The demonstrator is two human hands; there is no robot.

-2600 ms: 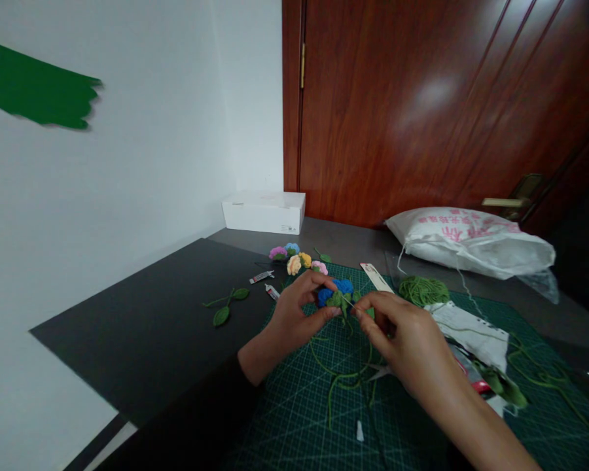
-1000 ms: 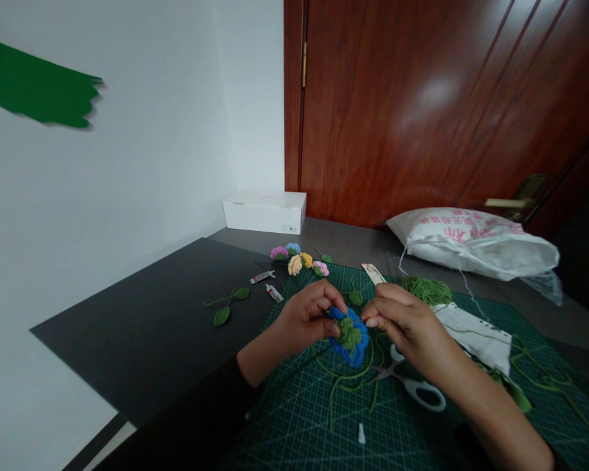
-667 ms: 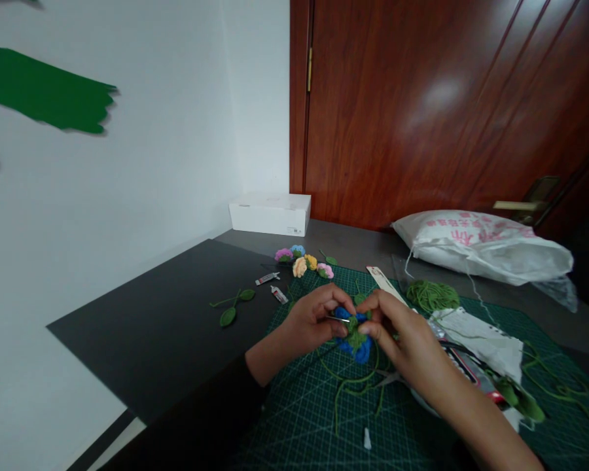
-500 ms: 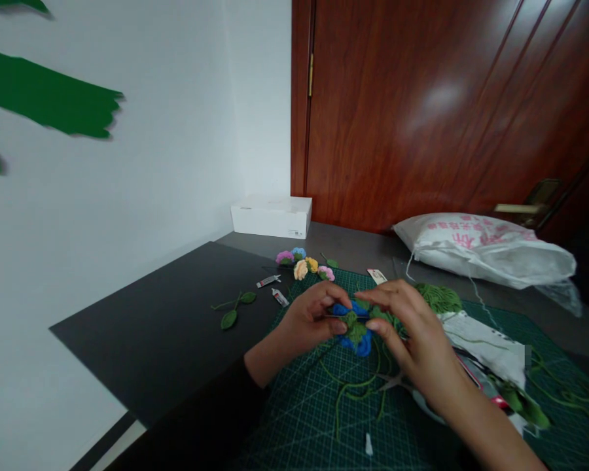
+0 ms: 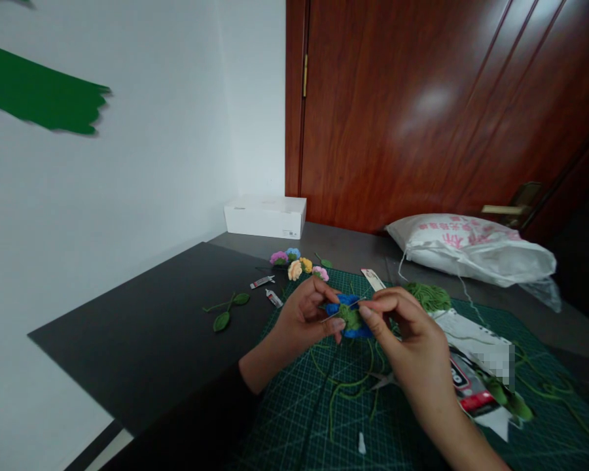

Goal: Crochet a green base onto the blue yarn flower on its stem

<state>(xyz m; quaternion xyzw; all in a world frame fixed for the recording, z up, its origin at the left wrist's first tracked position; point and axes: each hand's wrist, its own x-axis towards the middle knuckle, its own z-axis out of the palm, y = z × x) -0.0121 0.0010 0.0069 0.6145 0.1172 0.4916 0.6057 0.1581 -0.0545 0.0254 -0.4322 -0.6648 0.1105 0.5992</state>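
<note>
A blue crocheted flower [image 5: 353,319] with a green centre hangs above the green cutting mat [image 5: 294,418]. My left hand [image 5: 302,320] grips its left side with curled fingers. My right hand [image 5: 412,340] pinches a thin metal needle [image 5: 343,311] that passes through the flower's green part. Green yarn strands [image 5: 343,383] trail from the flower down onto the mat.
Several small crocheted flowers [image 5: 297,261], two glue tubes [image 5: 267,288] and green leaves [image 5: 226,311] lie on the dark table [image 5: 152,327]. A green yarn ball [image 5: 427,294], printed papers [image 5: 471,353], a white box [image 5: 265,216] and a white sack [image 5: 471,245] sit behind. A small white cap [image 5: 362,443] rests on the mat.
The flower has been turned and shifted between both hands over the last seconds. The right hand's pinch on the needle now sits at the flower's right edge. The scissors are hidden under my right hand.
</note>
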